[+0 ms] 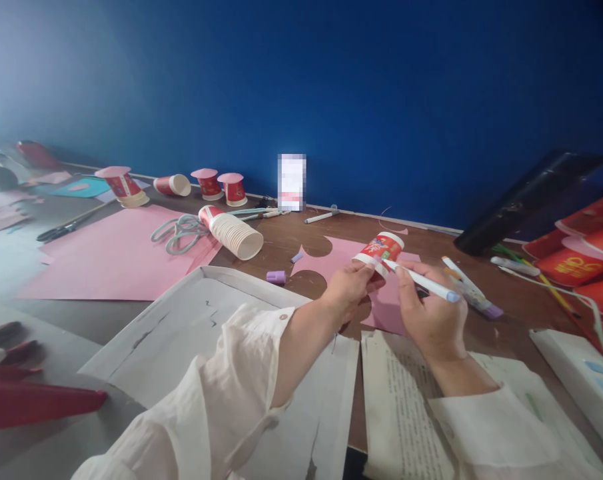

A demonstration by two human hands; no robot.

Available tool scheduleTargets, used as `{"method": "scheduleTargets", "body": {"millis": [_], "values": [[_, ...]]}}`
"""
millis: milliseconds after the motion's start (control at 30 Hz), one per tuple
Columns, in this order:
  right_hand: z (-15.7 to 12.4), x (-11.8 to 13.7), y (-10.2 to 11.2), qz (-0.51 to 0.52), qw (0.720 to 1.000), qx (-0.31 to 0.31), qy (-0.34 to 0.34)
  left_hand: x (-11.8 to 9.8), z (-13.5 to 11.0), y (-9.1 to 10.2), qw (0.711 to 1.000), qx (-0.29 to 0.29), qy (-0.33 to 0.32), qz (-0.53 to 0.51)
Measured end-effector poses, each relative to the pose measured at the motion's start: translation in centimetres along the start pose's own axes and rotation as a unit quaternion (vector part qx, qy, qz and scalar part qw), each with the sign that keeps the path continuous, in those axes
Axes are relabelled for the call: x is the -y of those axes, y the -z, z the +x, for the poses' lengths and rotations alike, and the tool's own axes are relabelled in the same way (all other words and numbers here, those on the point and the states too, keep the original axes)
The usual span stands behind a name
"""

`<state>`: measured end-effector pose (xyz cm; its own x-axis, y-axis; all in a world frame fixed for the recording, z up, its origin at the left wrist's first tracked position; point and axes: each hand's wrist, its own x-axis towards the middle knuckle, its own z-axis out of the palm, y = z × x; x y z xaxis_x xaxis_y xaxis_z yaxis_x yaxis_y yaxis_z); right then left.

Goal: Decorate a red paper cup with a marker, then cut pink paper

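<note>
My left hand (pixel 350 288) is closed around the lower part of a red and white paper cup (pixel 385 246), which leans over a cut sheet of pink paper (pixel 338 257). In my right hand (pixel 434 313) is a white marker pen (pixel 426 280) with a pale blue end; its tip points at the cup's side, and I cannot tell whether it touches. A purple marker cap (pixel 276 277) lies left of the pink sheet, with a smaller bluish cap (pixel 296 257) near it. Printed pages (pixel 406 407) lie beneath my right forearm.
A nested stack of paper cups (pixel 236 235) lies by a coiled grey-green cord (pixel 181 235). Cups with pink tops (pixel 232 190) stand along the blue wall. Large pink sheets (pixel 116 257), a white tray (pixel 181 327), markers (pixel 474 293), a black tube (pixel 526 200) and a power strip (pixel 581 380) surround my hands.
</note>
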<state>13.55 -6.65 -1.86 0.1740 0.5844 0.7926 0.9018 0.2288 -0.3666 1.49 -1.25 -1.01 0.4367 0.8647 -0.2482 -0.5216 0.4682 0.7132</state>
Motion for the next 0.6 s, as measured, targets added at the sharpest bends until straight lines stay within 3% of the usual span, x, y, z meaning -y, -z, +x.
{"method": "scheduleTargets", "body": {"millis": [267, 600], "values": [[0.14, 0.46, 0.32, 0.03, 0.999, 0.032, 0.017, 0.29, 0.44, 0.33, 1.0, -0.005, 0.003, 0.015], [0.36, -0.04, 0.19, 0.007, 1.0, 0.007, 0.02, -0.12, 0.04, -0.08, 1.0, -0.017, 0.014, 0.01]]}}
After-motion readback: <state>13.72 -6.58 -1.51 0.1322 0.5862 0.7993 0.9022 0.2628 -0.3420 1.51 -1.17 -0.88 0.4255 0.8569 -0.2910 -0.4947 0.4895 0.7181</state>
